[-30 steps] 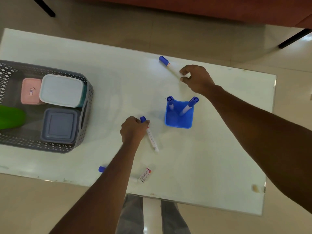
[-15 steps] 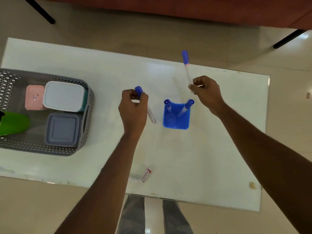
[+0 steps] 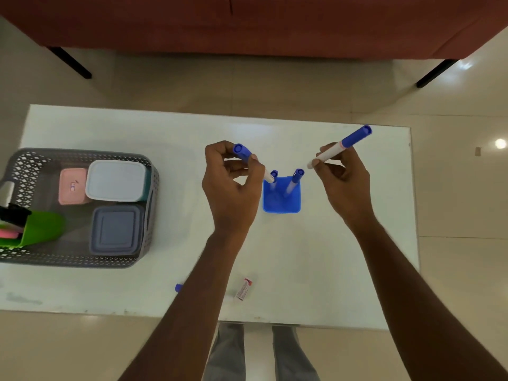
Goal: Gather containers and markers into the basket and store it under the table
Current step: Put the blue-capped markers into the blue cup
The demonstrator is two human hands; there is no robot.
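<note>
Blue cup (image 3: 280,209) between grips; left grip (image 3: 233,185) clamps left marker (image 3: 243,151), right grip (image 3: 346,182) right marker (image 3: 354,138); basket (image 3: 82,154) leftward.

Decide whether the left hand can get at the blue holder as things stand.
Probably yes. The left hand holds a marker right beside the blue holder, whose open top has only two markers standing in it; nothing lies between them.

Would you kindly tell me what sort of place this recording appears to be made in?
Probably a home living room: a white table stands on a glossy beige tiled floor, and behind it is what looks like a reddish-brown sofa on black legs.
</note>
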